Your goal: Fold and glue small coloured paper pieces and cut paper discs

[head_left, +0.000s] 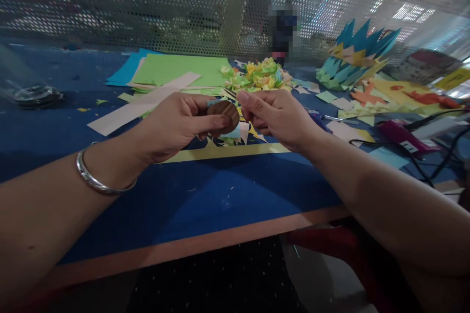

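Blue table [220, 190], stacked paper [183, 69], yellow strip [227, 152]

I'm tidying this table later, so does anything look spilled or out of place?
No liquid spill shows. The oddest spot is at the right: black cables trail loosely near a light-blue paper piece, which looks untidy amid the paper craft.
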Demonstrator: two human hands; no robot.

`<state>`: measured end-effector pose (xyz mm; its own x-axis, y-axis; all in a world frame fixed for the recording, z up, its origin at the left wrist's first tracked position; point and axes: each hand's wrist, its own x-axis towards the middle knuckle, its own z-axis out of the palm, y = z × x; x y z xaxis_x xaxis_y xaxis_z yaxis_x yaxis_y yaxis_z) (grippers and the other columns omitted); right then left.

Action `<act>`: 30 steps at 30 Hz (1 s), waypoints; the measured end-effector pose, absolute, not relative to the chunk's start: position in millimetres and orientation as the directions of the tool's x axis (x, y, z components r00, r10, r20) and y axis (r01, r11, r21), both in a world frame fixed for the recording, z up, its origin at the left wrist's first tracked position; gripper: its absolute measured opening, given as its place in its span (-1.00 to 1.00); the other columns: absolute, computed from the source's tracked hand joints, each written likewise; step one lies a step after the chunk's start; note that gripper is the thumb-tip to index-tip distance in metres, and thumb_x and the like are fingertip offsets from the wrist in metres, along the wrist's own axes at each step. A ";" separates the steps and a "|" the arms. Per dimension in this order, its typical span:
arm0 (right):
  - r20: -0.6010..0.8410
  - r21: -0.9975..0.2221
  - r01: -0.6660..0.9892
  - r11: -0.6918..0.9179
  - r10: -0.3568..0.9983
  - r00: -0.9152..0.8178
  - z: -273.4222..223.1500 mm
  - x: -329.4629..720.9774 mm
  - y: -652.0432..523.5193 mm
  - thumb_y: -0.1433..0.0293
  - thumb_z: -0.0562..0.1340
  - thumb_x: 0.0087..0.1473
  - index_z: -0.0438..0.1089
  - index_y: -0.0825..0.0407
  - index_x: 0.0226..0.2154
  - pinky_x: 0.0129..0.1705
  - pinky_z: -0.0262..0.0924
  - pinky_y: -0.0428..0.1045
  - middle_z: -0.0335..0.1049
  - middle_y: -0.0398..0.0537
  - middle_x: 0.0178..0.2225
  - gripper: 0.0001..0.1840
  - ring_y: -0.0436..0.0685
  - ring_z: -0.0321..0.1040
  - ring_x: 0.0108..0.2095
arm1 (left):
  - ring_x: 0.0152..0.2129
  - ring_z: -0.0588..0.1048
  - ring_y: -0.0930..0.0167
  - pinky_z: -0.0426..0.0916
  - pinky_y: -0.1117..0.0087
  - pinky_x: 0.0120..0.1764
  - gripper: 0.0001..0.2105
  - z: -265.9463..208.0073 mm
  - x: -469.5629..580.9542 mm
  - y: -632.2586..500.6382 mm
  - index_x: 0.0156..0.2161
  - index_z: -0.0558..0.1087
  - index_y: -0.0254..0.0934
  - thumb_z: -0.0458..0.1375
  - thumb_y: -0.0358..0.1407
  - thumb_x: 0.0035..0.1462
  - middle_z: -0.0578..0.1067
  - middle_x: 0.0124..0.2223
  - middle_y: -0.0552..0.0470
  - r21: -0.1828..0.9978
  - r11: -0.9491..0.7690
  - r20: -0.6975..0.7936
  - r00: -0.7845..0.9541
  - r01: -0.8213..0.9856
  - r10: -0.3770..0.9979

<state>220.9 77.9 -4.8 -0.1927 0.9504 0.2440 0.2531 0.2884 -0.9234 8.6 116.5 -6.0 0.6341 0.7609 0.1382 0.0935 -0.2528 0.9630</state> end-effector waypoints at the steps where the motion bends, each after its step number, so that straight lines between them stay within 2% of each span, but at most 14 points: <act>1: 0.252 -0.924 0.247 0.293 0.950 -0.186 -5.7 220.6 78.3 -0.14 0.30 0.08 0.29 0.02 -0.59 -0.66 -0.28 -0.09 -0.10 -0.32 -0.69 -0.40 -0.10 -0.15 -0.68 | -0.54 0.42 0.46 0.17 0.42 -0.55 -0.84 -5.7 8.8 115.7 -0.29 0.64 -0.22 0.36 -0.18 0.10 0.59 -0.34 -0.02 0.962 -0.257 0.139 0.635 0.097 0.760; 4: 0.297 -0.906 0.258 0.337 0.937 -0.182 -7.6 219.3 77.9 -0.12 0.33 0.05 0.32 0.02 -0.56 -0.64 -0.27 -0.07 -0.04 -0.29 -0.66 -0.43 -0.09 -0.11 -0.65 | -0.53 0.43 0.46 0.21 0.43 -0.52 -0.85 -4.4 10.5 112.4 -0.30 0.59 -0.24 0.39 -0.21 0.07 0.57 -0.36 0.00 0.965 -0.254 0.165 0.619 0.058 0.767; 9: 0.353 -0.868 0.292 0.402 0.913 -0.206 -8.0 216.3 75.6 0.01 0.43 0.03 0.39 0.05 -0.49 -0.61 -0.24 -0.05 0.14 -0.23 -0.60 -0.54 -0.07 -0.05 -0.57 | -0.48 0.48 0.44 0.25 0.45 -0.48 -0.76 -4.8 14.2 109.0 -0.30 0.52 -0.24 0.45 -0.23 -0.02 0.55 -0.40 0.05 0.978 -0.209 0.161 0.576 0.017 0.801; 12: 0.381 -0.859 0.286 0.424 0.904 -0.195 -7.9 214.8 75.7 0.03 0.42 0.05 0.37 0.05 -0.49 -0.58 -0.19 -0.06 0.15 -0.23 -0.57 -0.55 -0.06 -0.03 -0.54 | -0.37 0.55 0.38 0.33 0.44 -0.43 -0.74 -6.9 15.7 108.3 -0.25 0.53 -0.23 0.45 -0.24 -0.02 0.59 -0.32 0.02 0.988 -0.151 0.137 0.550 -0.021 0.824; 15: 0.417 -0.847 0.279 0.453 0.891 -0.182 -7.8 213.9 76.2 0.02 0.43 0.04 0.32 0.03 -0.50 -0.57 -0.16 -0.06 0.13 -0.23 -0.56 -0.53 -0.06 -0.02 -0.53 | -0.25 0.58 0.35 0.44 0.39 -0.30 -0.82 -8.1 17.7 105.6 -0.24 0.53 -0.21 0.40 -0.30 0.06 0.59 -0.25 0.04 0.993 -0.027 0.085 0.544 -0.114 0.835; 18: 0.442 -0.839 0.267 0.474 0.880 -0.173 -8.1 213.7 76.5 0.01 0.42 0.05 0.29 0.02 -0.51 -0.57 -0.17 -0.05 0.09 -0.25 -0.58 -0.51 -0.06 -0.03 -0.55 | -0.25 0.60 0.37 0.45 0.41 -0.29 -0.89 -7.8 20.3 101.5 -0.31 0.53 -0.22 0.38 -0.32 0.08 0.59 -0.27 0.06 0.982 0.067 0.031 0.501 -0.176 0.865; 24: 0.490 -0.810 0.258 0.526 0.850 -0.193 -8.9 213.5 75.8 -0.04 0.40 0.04 0.30 0.01 -0.49 -0.57 -0.16 -0.06 0.09 -0.25 -0.58 -0.50 -0.07 -0.04 -0.57 | -0.32 0.56 0.46 0.34 0.53 -0.39 -0.89 -5.6 21.7 96.6 -0.28 0.60 -0.24 0.39 -0.30 0.08 0.61 -0.29 0.06 0.973 0.027 0.081 0.449 -0.229 0.890; 28: 0.483 -0.789 0.326 0.521 0.853 -0.197 -8.1 215.1 75.1 -0.10 0.35 0.05 0.29 0.01 -0.51 -0.57 -0.18 -0.05 0.04 -0.25 -0.60 -0.46 -0.06 -0.06 -0.57 | -0.34 0.56 0.43 0.38 0.46 -0.34 -0.90 -2.7 18.6 99.2 -0.29 0.61 -0.24 0.39 -0.28 0.09 0.60 -0.29 0.03 0.986 -0.063 0.125 0.443 -0.153 0.888; 30: 0.475 -0.779 0.351 0.520 0.854 -0.212 -7.3 216.6 75.3 -0.12 0.28 0.12 0.29 0.02 -0.53 -0.57 -0.19 -0.04 0.01 -0.25 -0.60 -0.43 -0.05 -0.06 -0.57 | -0.34 0.56 0.42 0.41 0.42 -0.31 -0.89 -1.8 16.5 101.3 -0.30 0.61 -0.24 0.38 -0.26 0.09 0.61 -0.29 0.02 0.989 -0.104 0.141 0.448 -0.105 0.883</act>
<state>216.6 75.3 -7.3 -0.2121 0.8542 0.4748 0.3514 0.5200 -0.7785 16.5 101.3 -1.8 0.4482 0.8828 0.1406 -0.1054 -0.1040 0.9890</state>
